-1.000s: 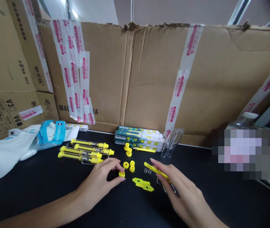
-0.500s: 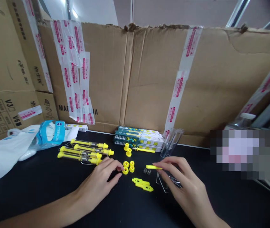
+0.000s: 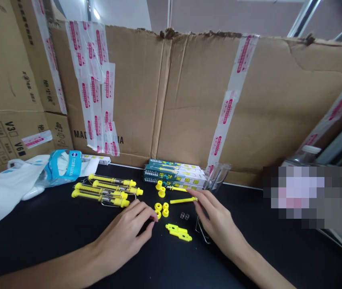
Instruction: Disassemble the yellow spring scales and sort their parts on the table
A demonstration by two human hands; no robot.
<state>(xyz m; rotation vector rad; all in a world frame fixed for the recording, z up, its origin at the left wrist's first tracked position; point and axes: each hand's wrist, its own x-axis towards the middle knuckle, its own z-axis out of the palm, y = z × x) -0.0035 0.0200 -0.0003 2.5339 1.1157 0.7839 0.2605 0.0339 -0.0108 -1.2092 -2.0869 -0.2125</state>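
My right hand [image 3: 219, 216] pinches the right end of a thin yellow plastic rod [image 3: 179, 201] between thumb and fingertips, low over the black table. A similar yellow rod [image 3: 178, 189] with a metal end lies just behind it. My left hand [image 3: 128, 230] rests on the table, fingers curled and thumb apart, its fingertips beside a group of yellow ring-shaped caps [image 3: 165, 212]. Two taller yellow flanged caps [image 3: 161, 192] stand behind those. Nearer me are flat yellow plates with holes [image 3: 179, 232]. Two small clear pieces [image 3: 184, 216] and bent metal wires [image 3: 202, 232] lie near my right hand.
Several yellow spring scales [image 3: 107, 190] lie at left, by a blue-and-white plastic packet [image 3: 65, 166]. Stacked printed boxes [image 3: 173, 174] and clear tubes [image 3: 218, 176] stand before the cardboard wall [image 3: 189, 100]. A capped clear bottle [image 3: 304, 156] is at right.
My right hand has moved left and away from me, carrying the yellow rod to a place beside the other rod. My left hand has stayed nearly still by the caps.
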